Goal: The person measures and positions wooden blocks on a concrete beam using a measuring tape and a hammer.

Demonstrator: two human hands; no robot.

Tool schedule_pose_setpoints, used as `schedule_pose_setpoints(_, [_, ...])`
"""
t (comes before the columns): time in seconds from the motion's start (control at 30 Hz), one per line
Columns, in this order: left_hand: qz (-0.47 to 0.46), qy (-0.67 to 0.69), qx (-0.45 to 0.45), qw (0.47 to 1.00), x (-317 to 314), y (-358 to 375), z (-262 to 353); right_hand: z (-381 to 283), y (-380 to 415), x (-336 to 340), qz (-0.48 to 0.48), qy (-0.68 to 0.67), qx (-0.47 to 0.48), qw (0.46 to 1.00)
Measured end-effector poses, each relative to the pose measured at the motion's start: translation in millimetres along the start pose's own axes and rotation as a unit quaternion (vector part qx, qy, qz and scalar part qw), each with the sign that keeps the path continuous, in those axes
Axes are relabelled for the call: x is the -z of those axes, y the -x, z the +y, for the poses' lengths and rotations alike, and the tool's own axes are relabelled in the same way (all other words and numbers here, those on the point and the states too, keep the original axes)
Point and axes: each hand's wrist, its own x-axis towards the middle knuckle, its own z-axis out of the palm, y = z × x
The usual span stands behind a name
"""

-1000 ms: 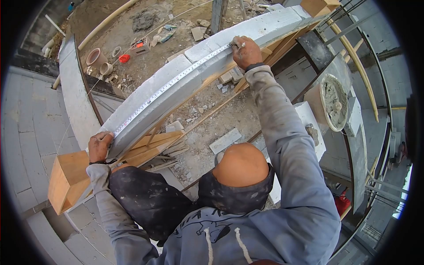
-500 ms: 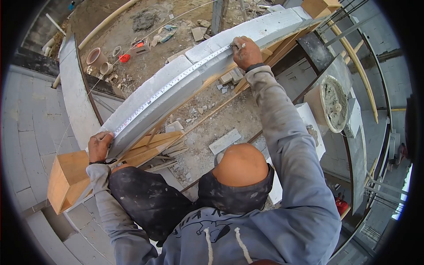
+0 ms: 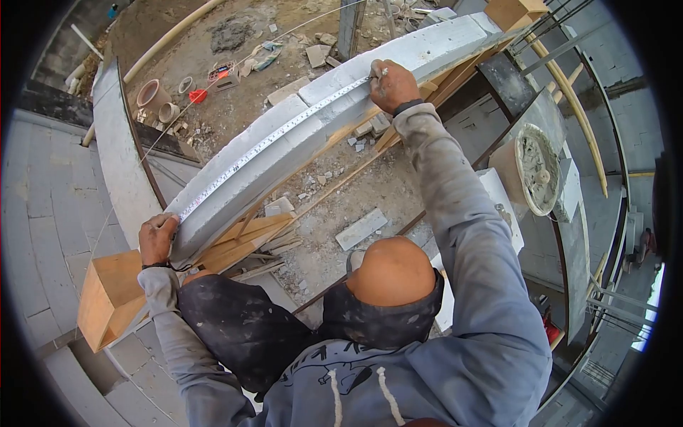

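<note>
A white measuring tape is stretched along the top of a pale block wall, which bows across the view. My left hand is closed on the tape's near-left end, at the wall's edge beside a wooden box form. Farther right, my right hand rests on the wall with its fingers closed around the tape's other end. The tape's case is not visible. Both grips partly hide the tape's ends.
A mortar bucket stands at the right beside white blocks. Wooden boards brace the wall below, over rubble-strewn ground. Pots and a red object lie beyond the wall. A thin string crosses at the upper left.
Both hands and the tape sit very slightly farther left in view. The tape stays stretched between the same two grips.
</note>
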Motion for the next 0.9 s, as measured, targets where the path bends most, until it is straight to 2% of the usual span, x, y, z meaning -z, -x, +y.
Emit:
schedule_pose_setpoints(0.27, [0.000,-0.011,-0.018,1.000,0,0,2,6,2,-16,0.077,-0.011,0.017,0.997])
schedule_pose_setpoints(0.37, [0.008,-0.014,-0.002,1.000,1,-3,13,-8,-19,-16,0.040,-0.004,-0.029,0.999])
schedule_pose_setpoints(0.47, [0.007,-0.025,-0.023,0.999,-2,-15,-9,-10,-19,-8,0.000,0.017,-0.041,0.999])
schedule_pose_setpoints(0.63, [-0.006,-0.018,-0.036,0.999,-1,-4,-2,-2,13,5,0.019,-0.032,0.000,0.999])
schedule_pose_setpoints(0.77, [-0.009,-0.029,-0.039,0.999,0,-9,-5,-3,8,-4,0.057,-0.034,-0.004,0.998])
schedule_pose_setpoints(0.9, [0.001,-0.022,-0.019,1.000,-3,-9,-3,-11,-12,-9,0.041,-0.007,-0.027,0.999])
